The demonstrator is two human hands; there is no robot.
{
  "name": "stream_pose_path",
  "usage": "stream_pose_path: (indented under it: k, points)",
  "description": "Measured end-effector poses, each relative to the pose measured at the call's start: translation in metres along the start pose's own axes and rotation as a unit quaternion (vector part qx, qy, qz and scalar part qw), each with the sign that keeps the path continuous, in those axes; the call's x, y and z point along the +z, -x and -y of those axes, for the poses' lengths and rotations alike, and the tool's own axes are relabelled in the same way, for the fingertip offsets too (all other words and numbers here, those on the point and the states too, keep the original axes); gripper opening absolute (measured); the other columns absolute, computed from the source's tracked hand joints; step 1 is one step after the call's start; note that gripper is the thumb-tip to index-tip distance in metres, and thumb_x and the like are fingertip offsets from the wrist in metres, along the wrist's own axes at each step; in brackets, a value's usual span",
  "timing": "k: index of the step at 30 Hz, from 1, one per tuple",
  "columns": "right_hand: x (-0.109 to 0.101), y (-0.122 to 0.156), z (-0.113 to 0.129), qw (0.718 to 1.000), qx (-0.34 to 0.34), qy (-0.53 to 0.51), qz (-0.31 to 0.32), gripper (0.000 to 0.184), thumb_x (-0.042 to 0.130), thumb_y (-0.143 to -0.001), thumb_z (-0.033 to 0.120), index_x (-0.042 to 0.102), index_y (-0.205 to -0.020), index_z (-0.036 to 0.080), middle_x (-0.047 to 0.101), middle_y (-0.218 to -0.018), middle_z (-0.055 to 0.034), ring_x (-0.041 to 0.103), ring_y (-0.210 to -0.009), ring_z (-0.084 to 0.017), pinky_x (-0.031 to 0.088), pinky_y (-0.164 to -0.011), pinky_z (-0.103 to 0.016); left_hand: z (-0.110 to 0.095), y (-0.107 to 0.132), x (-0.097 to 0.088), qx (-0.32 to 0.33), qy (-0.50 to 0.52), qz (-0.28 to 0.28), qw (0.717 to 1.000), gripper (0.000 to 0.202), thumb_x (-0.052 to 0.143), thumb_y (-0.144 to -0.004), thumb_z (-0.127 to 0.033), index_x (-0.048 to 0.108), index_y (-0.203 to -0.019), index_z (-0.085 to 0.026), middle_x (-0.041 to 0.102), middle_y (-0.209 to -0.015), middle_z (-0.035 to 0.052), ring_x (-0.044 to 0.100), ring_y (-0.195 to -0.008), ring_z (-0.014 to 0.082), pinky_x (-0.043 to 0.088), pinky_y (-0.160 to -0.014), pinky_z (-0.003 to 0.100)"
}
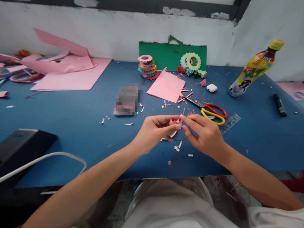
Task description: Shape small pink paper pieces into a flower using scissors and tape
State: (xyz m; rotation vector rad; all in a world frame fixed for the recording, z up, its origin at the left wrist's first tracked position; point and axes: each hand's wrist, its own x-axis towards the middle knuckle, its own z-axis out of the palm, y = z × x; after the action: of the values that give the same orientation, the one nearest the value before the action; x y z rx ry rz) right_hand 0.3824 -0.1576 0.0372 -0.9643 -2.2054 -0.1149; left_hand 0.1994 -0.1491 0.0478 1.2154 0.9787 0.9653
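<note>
A small piece of folded pink paper (176, 122) is pinched between the thumb and fingers of my left hand (153, 131), just above the table. My right hand (206, 135) is at its right side, index fingertip at the paper and thumb apart just below. Another bit of pink paper (190, 114) shows behind my right fingers. Partly hidden below the hands is a white curved strip (169, 136). Scissors (213, 113) with red and yellow handles lie beyond my right hand, beside a clear ruler (231, 123).
Pink paper sheets (167, 86) lie ahead, near a stack of coloured paper rings (146, 66). A green board (159, 52) leans at the wall. A drink bottle (254, 69), earphone case (212, 88), black marker (279, 104), blurred rectangle (127, 99), dark box (22, 148) and white cable (57, 154) surround them.
</note>
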Motion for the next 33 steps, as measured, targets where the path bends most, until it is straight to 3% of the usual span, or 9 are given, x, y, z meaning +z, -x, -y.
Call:
stream_pose_path:
  k: [5, 10, 20, 28, 33]
  points:
    - [-0.005, -0.005, 0.0, 0.988, 0.089, -0.125, -0.005, 0.025, 0.047, -0.087, 0.02, 0.063, -0.106, 0.018, 0.064, -0.092, -0.0039, 0.06, -0.084, -0.014, 0.049, -0.078, -0.027, 0.001, 0.001, 0.0, 0.002, -0.015, 0.006, 1.0, 0.032, 0.074, -0.068, -0.03, 0.071, -0.097, -0.019, 0.068, -0.082, 0.004, 0.059, -0.063, 0.0114, 0.052, -0.046, 0.018]
    - [-0.007, -0.008, -0.005, 0.978, 0.126, -0.163, -0.018, 0.019, 0.049, -0.087, 0.022, 0.066, -0.094, 0.017, 0.064, -0.085, -0.0029, 0.06, -0.075, -0.012, 0.048, -0.07, -0.025, 0.002, 0.002, 0.0, 0.017, -0.014, 0.011, 1.0, 0.034, 0.074, -0.068, -0.03, 0.068, -0.1, -0.019, 0.067, -0.08, 0.0025, 0.061, -0.066, 0.0127, 0.054, -0.046, 0.019]
    - [0.004, -0.008, -0.024, 0.983, 0.128, -0.129, 0.013, 0.02, 0.048, -0.086, 0.022, 0.066, -0.089, 0.016, 0.065, -0.082, -0.0038, 0.059, -0.072, -0.013, 0.046, -0.068, -0.027, 0.002, 0.0, -0.002, 0.012, -0.023, -0.004, 1.0, 0.02, 0.067, -0.074, -0.035, 0.067, -0.077, -0.016, 0.061, -0.065, 0.001, 0.06, -0.063, 0.0129, 0.053, -0.045, 0.02]
    - [0.007, -0.006, -0.019, 0.983, 0.108, -0.144, 0.033, 0.02, 0.047, -0.087, 0.023, 0.066, -0.089, 0.016, 0.066, -0.081, -0.0037, 0.058, -0.071, -0.013, 0.046, -0.068, -0.027, 0.004, 0.0, -0.001, 0.01, -0.007, -0.021, 1.0, 0.019, 0.071, -0.069, -0.026, 0.068, -0.084, -0.015, 0.065, -0.068, 0.001, 0.06, -0.062, 0.0118, 0.051, -0.057, 0.022]
    - [-0.003, -0.003, -0.007, 0.985, 0.055, -0.163, -0.016, 0.015, 0.05, -0.085, 0.02, 0.064, -0.09, 0.017, 0.066, -0.08, -0.0028, 0.06, -0.07, -0.011, 0.049, -0.069, -0.025, 0.005, -0.002, -0.003, 0.015, -0.005, -0.013, 1.0, 0.018, 0.067, -0.069, -0.02, 0.068, -0.087, -0.015, 0.065, -0.07, 0.0011, 0.057, -0.058, 0.0094, 0.044, -0.055, 0.021]
